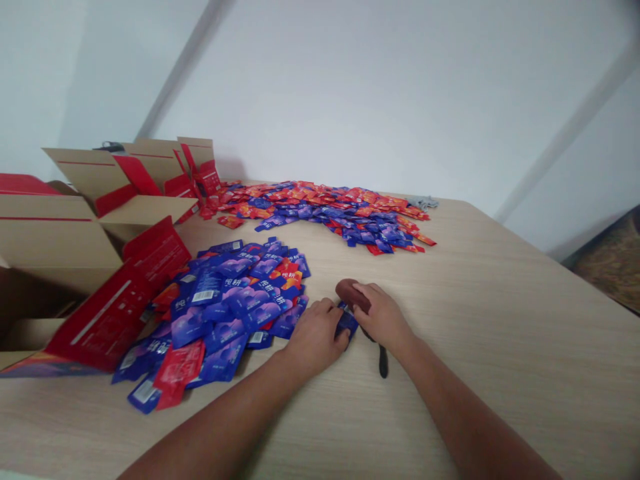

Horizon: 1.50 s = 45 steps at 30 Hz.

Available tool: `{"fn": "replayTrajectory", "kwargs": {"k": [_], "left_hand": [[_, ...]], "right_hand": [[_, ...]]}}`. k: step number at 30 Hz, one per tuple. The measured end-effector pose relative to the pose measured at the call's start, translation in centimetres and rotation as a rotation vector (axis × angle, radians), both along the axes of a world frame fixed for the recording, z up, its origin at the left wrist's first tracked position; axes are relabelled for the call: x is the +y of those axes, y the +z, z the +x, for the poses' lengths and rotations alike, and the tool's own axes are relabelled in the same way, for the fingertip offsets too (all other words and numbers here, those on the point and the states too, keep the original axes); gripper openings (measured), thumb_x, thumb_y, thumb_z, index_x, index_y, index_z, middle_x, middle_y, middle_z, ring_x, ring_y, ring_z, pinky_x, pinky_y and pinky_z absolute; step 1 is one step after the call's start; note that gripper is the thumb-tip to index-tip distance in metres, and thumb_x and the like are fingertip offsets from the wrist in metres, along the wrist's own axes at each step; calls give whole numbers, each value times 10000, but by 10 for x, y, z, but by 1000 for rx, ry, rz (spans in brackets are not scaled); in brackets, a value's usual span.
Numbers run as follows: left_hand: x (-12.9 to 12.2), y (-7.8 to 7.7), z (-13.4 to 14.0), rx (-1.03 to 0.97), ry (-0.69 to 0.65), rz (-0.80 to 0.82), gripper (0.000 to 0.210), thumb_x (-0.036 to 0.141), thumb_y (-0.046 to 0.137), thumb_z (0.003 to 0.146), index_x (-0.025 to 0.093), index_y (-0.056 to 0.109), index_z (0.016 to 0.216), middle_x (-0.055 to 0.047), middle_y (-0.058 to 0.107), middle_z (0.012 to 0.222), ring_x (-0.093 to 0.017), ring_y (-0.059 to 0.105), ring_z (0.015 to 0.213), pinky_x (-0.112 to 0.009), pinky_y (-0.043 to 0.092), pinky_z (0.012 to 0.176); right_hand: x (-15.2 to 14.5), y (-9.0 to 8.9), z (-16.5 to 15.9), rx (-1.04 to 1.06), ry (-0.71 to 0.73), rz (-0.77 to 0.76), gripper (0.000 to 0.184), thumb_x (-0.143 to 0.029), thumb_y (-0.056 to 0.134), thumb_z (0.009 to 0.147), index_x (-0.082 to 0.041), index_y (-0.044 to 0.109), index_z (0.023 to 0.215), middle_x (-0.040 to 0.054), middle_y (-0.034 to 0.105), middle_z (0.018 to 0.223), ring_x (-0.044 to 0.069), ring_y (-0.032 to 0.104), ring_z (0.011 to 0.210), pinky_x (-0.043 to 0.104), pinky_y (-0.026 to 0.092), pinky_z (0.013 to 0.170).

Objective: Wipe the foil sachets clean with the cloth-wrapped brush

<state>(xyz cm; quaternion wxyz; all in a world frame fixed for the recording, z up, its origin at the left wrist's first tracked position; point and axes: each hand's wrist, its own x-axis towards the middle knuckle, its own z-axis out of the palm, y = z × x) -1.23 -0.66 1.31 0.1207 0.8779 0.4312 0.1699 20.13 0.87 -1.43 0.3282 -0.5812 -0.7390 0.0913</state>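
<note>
In the lower centre of the frame, a blue packet (346,323) lies on the bench (490,333) under both hands. The left hand (316,335) has fingers and thumb on its left side, but I cannot tell whether that grip is clamped or only steadying. The right hand (384,316) has its grip closed around a brown oblong object (350,293) over the packet; a black strip (383,363) pokes out below. Left of centre, a near heap (240,297) of mostly blue packets, with some red and orange ones, reaches a red box flap (110,313). That flap belongs to the open carton (45,233) at the left edge, its inside too dark to read. Behind, more open cartons (150,163) hide their contents. A far heap (320,203) of red, orange and blue packets spans the upper centre.
</note>
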Motion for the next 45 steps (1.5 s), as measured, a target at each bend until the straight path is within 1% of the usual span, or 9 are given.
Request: {"fn": "replayTrajectory", "kwargs": {"k": [3, 6, 10, 15, 22, 30, 37, 40, 45], "left_hand": [[0, -1, 0, 2, 2, 7, 253, 337, 654, 951, 209, 716, 1160, -114, 665, 1170, -285, 646, 1101, -414, 537, 992], [0, -3, 0, -3, 12, 15, 248, 334, 662, 944, 211, 709, 1153, -111, 671, 1166, -285, 651, 1098, -416, 540, 996], [1, -4, 0, -48, 8, 3, 355, 280, 679, 911, 226, 672, 1262, -111, 676, 1268, -290, 644, 1177, -425, 527, 1056], [1, -2, 1, -63, 40, -39, 252, 276, 687, 899, 198, 667, 1139, -114, 689, 1190, -287, 658, 1132, -424, 536, 1021], [1, -2, 2, -51, 93, -49, 213, 322, 716, 895, 203, 629, 1049, -116, 687, 1150, -287, 664, 1076, -423, 535, 967], [0, -3, 2, -16, 132, 11, 356, 355, 712, 901, 200, 645, 1214, -129, 708, 1191, -322, 660, 1137, -462, 499, 1023], [4, -7, 0, -86, 157, -97, 538, 351, 787, 824, 216, 600, 1310, -129, 722, 1273, -341, 676, 1223, -456, 506, 1060], [4, -6, 1, -141, 158, -155, 472, 296, 760, 832, 235, 614, 1276, -93, 742, 1214, -301, 712, 1135, -409, 544, 979], [3, -2, 1, -267, 143, -148, 197, 199, 651, 895, 242, 655, 1087, -33, 736, 1015, -229, 702, 944, -341, 543, 825]], "right_hand": [[-2, 3, 0, 54, -12, 79, 525, -182, 652, 879, -217, 654, 1403, 118, 701, 1310, 289, 679, 1203, 465, 540, 1093], [-6, 8, -3, 148, 77, 127, 525, -172, 647, 875, -242, 651, 1395, 99, 707, 1305, 270, 688, 1179, 439, 560, 1061], [-9, 9, -7, 96, 230, 41, 552, -167, 654, 867, -255, 646, 1412, 92, 716, 1300, 265, 693, 1164, 436, 567, 1044], [-5, 5, -5, 21, 140, -38, 562, -194, 667, 884, -233, 634, 1444, 108, 712, 1297, 266, 691, 1162, 435, 557, 1051], [2, 0, -1, -6, 56, -40, 546, -205, 688, 883, -228, 652, 1427, 119, 721, 1303, 282, 696, 1179, 441, 544, 1067], [10, -8, 11, -38, -93, 1, 503, -225, 680, 900, -218, 657, 1402, 129, 724, 1297, 302, 694, 1198, 456, 537, 1082], [9, -7, 14, -49, -106, 29, 499, -238, 675, 900, -236, 655, 1398, 119, 732, 1282, 304, 699, 1179, 458, 543, 1068], [8, -6, 13, -5, -115, 30, 489, -246, 665, 902, -222, 665, 1390, 126, 730, 1307, 309, 696, 1200, 471, 540, 1084], [8, -4, 13, 131, -186, 57, 507, -296, 665, 897, -203, 672, 1394, 130, 731, 1331, 313, 699, 1215, 492, 545, 1097]]}}
